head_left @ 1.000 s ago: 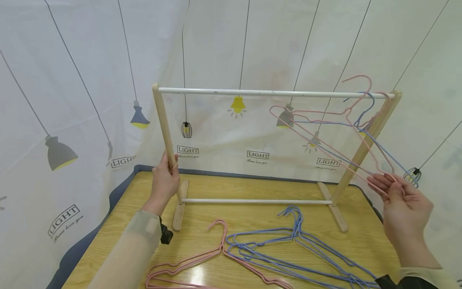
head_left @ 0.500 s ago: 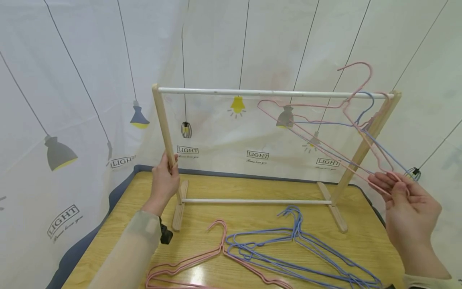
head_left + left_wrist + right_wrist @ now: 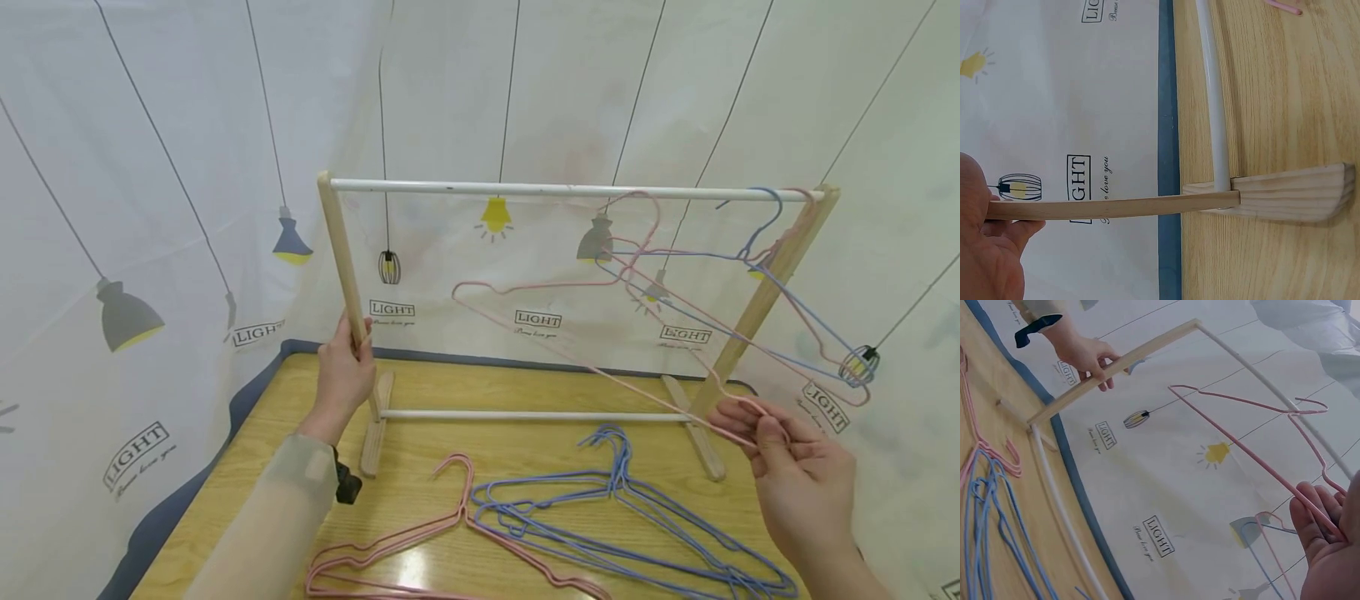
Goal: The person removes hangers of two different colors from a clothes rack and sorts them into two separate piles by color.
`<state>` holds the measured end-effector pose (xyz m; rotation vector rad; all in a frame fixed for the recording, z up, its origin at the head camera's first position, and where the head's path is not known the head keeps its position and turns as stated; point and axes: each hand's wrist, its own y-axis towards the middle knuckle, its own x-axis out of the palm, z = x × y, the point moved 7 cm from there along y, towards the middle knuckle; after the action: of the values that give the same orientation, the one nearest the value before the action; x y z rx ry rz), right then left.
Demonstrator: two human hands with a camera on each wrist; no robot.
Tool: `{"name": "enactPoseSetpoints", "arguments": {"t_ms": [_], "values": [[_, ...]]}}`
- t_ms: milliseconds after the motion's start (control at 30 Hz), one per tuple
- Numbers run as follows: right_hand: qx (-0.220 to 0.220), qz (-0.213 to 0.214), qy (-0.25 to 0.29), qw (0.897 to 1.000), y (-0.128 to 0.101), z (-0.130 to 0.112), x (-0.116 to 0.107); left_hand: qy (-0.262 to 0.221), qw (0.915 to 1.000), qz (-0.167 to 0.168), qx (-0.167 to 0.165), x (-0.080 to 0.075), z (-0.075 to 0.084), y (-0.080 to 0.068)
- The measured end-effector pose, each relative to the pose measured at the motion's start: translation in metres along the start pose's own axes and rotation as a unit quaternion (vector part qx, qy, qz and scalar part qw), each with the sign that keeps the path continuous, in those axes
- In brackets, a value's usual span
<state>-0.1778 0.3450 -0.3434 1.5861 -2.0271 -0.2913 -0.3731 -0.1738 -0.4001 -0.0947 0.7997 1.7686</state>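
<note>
My left hand (image 3: 345, 375) grips the left wooden post (image 3: 342, 258) of a small clothes rack; in the left wrist view its fingers wrap that post (image 3: 1104, 208). With its thumb and fingers, my right hand (image 3: 798, 471) pinches one corner of a pink hanger (image 3: 555, 286). This hanger tilts in front of the rack, its hook just below the white top rod (image 3: 525, 189). A blue hanger (image 3: 768, 218) and another pink hanger (image 3: 808, 215) hang at the rod's right end. In the right wrist view the held pink hanger (image 3: 1241, 440) points away from the palm.
On the wooden table (image 3: 540, 385), pink hangers (image 3: 467, 492) lie in front of the rack beside several blue hangers (image 3: 621, 467). The rack's feet (image 3: 693, 433) and lower white rod (image 3: 525, 416) stand behind them. A lamp-printed curtain (image 3: 442, 108) hangs behind the table.
My right hand has moved left and down with the pink hanger, whose hook dropped from above the top rod to just below it. My left hand stays on the post.
</note>
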Motion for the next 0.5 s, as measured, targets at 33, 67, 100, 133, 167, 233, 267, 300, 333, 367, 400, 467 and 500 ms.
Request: {"name": "enactPoseSetpoints", "arguments": {"t_ms": [33, 67, 100, 133, 167, 233, 267, 300, 333, 367, 400, 467, 500], "values": [[0.002, -0.016, -0.001, 1.000, -0.005, 0.005, 0.002, 0.001, 1.0000, 0.000, 0.000, 0.000, 0.000, 0.000], [0.005, -0.033, -0.003, 0.999, -0.010, 0.010, 0.003, 0.001, 1.0000, 0.000, -0.001, 0.000, -0.001, 0.000], [0.012, -0.046, -0.007, 0.999, -0.015, 0.015, 0.004, 0.001, 1.0000, -0.001, -0.002, 0.000, -0.001, 0.000], [0.019, -0.056, -0.011, 0.998, -0.019, 0.020, 0.004, 0.001, 1.0000, -0.001, -0.001, 0.001, -0.001, 0.000], [0.029, -0.066, -0.012, 0.997, -0.024, 0.026, 0.005, 0.001, 1.0000, -0.001, -0.001, 0.001, -0.001, 0.000], [0.047, -0.080, -0.023, 0.995, -0.032, 0.036, 0.005, 0.000, 1.0000, 0.000, -0.001, 0.000, 0.000, 0.000], [0.055, -0.081, -0.031, 0.995, -0.035, 0.041, 0.005, -0.001, 1.0000, 0.000, -0.002, 0.000, 0.000, 0.000], [0.064, -0.080, -0.032, 0.994, -0.039, 0.046, 0.005, -0.002, 1.0000, 0.000, -0.001, 0.000, 0.000, 0.001], [0.071, -0.082, -0.033, 0.994, -0.043, 0.050, 0.006, -0.002, 1.0000, 0.000, -0.002, 0.000, 0.000, 0.001], [0.078, -0.084, -0.031, 0.993, -0.047, 0.055, 0.006, -0.003, 1.0000, 0.000, -0.002, 0.000, 0.000, 0.001], [0.082, -0.084, -0.031, 0.993, -0.050, 0.059, 0.007, -0.003, 1.0000, 0.000, -0.002, 0.000, 0.000, 0.001], [0.090, -0.086, -0.024, 0.992, -0.056, 0.067, 0.008, -0.003, 1.0000, 0.000, -0.001, 0.000, 0.000, 0.001], [0.092, -0.092, -0.018, 0.991, -0.059, 0.071, 0.010, -0.003, 1.0000, 0.000, 0.001, 0.000, 0.000, 0.001]]}}
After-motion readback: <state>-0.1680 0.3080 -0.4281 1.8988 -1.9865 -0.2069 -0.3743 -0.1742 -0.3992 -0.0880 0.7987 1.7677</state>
